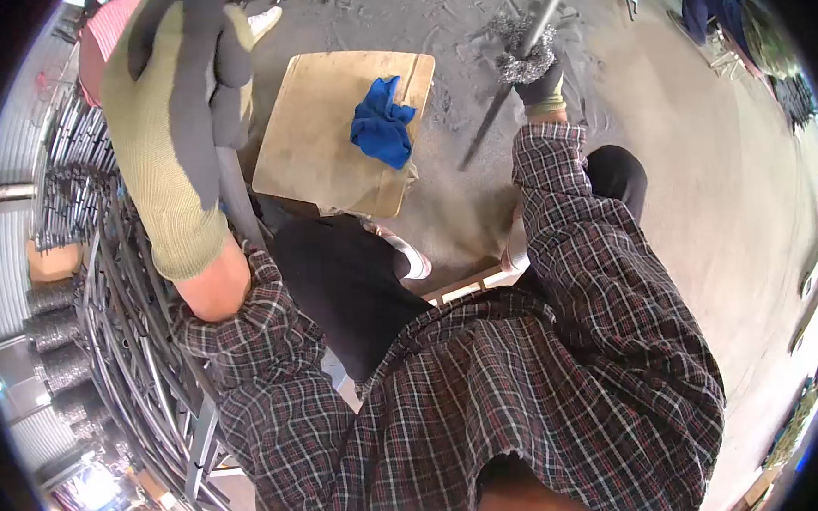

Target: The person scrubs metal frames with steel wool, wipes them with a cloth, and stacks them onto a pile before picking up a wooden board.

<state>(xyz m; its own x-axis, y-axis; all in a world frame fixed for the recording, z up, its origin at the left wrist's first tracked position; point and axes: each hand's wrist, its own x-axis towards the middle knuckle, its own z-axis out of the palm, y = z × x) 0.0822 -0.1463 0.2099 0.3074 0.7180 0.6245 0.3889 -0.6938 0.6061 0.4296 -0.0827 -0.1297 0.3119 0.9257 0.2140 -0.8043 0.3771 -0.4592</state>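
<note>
Beyond the left edge of the surface (305, 117), the picture's top is cropping the left hand (183, 101), which is partly hiding a grey tube (237, 195) from me. Off the right edge, wire wool (530, 60) is partly masking the right hand (542, 84), and a rod (486, 127) is running out of frame.

The gloved left hand (178, 92) is raised beyond the left edge of the wooden top (305, 131), fingers bent; the gloved right hand (541, 88) is extended past its right edge, closed.

Head view: faces forward, steeply down, close above checked shirt (517, 379).
</note>
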